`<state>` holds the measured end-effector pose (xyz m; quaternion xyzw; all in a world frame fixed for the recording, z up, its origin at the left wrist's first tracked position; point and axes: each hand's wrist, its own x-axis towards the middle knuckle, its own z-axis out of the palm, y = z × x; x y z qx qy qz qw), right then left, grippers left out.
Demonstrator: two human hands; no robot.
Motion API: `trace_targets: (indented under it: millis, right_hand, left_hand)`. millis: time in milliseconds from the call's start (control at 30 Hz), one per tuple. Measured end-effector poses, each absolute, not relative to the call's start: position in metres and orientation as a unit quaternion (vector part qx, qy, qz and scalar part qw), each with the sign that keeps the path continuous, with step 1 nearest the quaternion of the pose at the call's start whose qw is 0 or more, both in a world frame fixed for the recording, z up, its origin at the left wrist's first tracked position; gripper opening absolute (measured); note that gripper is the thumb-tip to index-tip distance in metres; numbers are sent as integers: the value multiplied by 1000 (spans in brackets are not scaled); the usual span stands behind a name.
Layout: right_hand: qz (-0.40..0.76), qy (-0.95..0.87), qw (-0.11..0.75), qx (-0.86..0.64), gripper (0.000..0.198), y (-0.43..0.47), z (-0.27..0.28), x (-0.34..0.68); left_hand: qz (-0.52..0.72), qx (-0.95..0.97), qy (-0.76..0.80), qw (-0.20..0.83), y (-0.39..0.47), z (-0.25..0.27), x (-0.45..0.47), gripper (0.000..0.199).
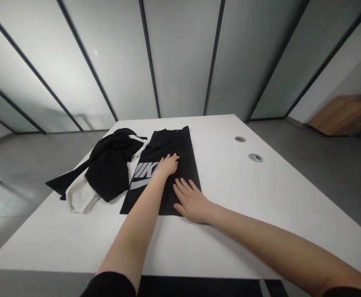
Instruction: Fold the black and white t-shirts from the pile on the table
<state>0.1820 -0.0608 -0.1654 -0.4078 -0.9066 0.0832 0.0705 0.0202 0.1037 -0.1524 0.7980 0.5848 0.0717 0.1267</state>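
A black T-shirt with a white Nike print lies flat on the white table, one side folded over so that part of the lettering is covered. My left hand rests on the middle of the shirt, just right of the print, its fingers pointing away from me. Lower down, my right hand lies with spread fingers on the shirt's near right corner. Neither hand grasps anything.
Left of the shirt is a loose heap of black clothes and white clothes, partly over the table's left edge. Two round cable holes, a farther one and a nearer one, are in the tabletop at right. Frosted glass panels stand behind.
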Motion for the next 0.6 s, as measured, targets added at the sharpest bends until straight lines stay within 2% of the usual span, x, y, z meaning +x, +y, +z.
trace_targets:
  millis: [200,267,333,400,467,533,600]
  right_hand:
    - [154,-927,64,-337,74,-87,-152,192]
    - [215,-929,70,-293,68,-86,-145,199]
    - [330,-909,95,-237,59,-80,-140,207]
    - [481,-832,171,-216,60,-70,-141,214]
    - [590,-709,293,-253,68,-56,-147,219]
    - [610,-590,425,-314,68,-40,-154,222]
    - [580,-504,528,-363,61,-23,-161,225]
  left_hand:
    - [83,792,593,119,101,-154,23,49]
    - [83,792,593,119,100,-153,23,50]
    - [75,793,592,125,99,-151,22,52]
    - [55,797,586,134,98,-145,22,50]
    - [42,801,584,127,96,-137,26,49]
    - [68,805,581,97,93,-127,35,47]
    - [140,811,564,67,86,-118,52,42]
